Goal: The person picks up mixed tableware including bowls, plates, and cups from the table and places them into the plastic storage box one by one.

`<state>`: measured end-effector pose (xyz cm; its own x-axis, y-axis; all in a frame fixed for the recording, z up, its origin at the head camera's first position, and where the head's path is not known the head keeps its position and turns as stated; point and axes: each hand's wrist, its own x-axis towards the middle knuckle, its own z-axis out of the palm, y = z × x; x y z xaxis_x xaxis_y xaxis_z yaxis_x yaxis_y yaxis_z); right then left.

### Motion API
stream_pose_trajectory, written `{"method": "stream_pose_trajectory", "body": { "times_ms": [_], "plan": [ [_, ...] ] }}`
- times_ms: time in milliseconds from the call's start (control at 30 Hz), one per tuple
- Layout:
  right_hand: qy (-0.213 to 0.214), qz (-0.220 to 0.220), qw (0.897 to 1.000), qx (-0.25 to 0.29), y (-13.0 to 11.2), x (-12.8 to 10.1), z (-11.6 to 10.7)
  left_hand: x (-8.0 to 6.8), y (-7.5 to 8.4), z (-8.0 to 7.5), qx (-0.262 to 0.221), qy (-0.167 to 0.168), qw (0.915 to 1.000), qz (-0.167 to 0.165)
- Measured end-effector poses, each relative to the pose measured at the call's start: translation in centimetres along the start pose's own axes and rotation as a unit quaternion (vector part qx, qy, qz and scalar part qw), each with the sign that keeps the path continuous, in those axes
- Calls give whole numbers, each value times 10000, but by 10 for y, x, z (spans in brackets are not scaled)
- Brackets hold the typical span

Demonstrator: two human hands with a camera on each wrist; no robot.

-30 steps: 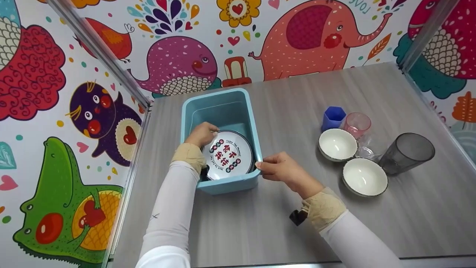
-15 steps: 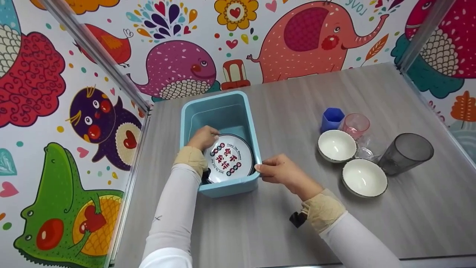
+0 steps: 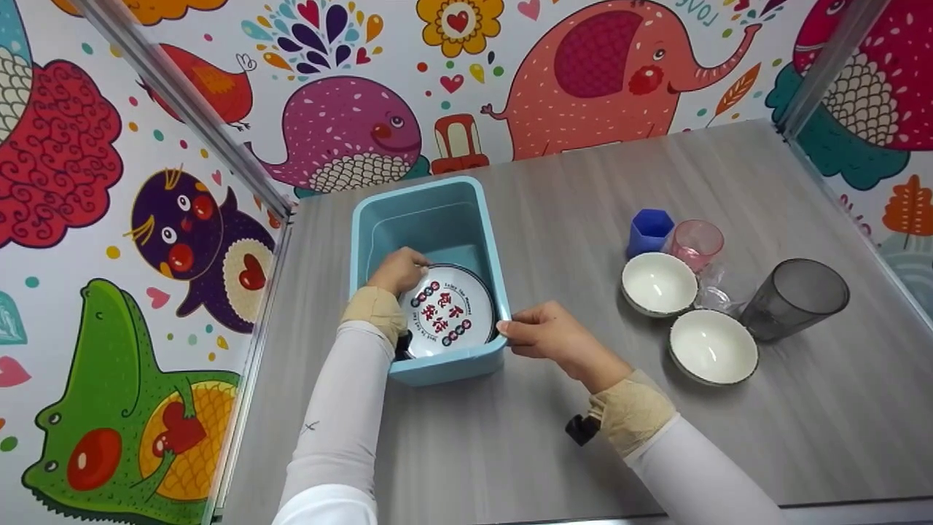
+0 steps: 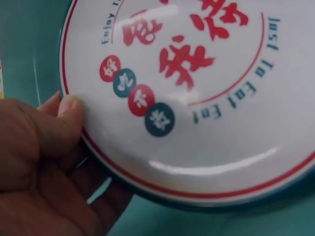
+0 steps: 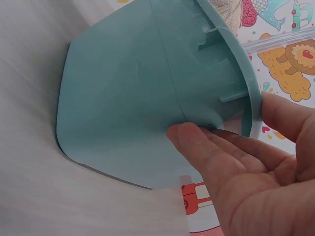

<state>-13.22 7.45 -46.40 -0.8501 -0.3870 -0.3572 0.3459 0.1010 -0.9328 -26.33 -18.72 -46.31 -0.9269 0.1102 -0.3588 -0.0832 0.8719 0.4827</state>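
I am pinching the plate [image 3: 450, 312] by its edge with my left hand [image 3: 397, 270] inside the tub [image 3: 426, 205], while my right hand [image 3: 548, 337] is gripping the tub's rim.

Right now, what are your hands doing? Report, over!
Left hand holds the plate by its rim, inside the blue bin. Right hand grips the bin's rim. Bowls and cups off to the right, not in the way.

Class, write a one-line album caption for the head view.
Left hand holds a printed plate inside a blue bin.
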Motion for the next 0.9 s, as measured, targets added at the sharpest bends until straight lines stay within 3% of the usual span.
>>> {"method": "stream_pose_trajectory", "body": {
  "times_ms": [900],
  "plan": [
    [-28,-37,10000,36,2,2,-1,4,-1,6,416,-108,9989,-193]
  ]
}}
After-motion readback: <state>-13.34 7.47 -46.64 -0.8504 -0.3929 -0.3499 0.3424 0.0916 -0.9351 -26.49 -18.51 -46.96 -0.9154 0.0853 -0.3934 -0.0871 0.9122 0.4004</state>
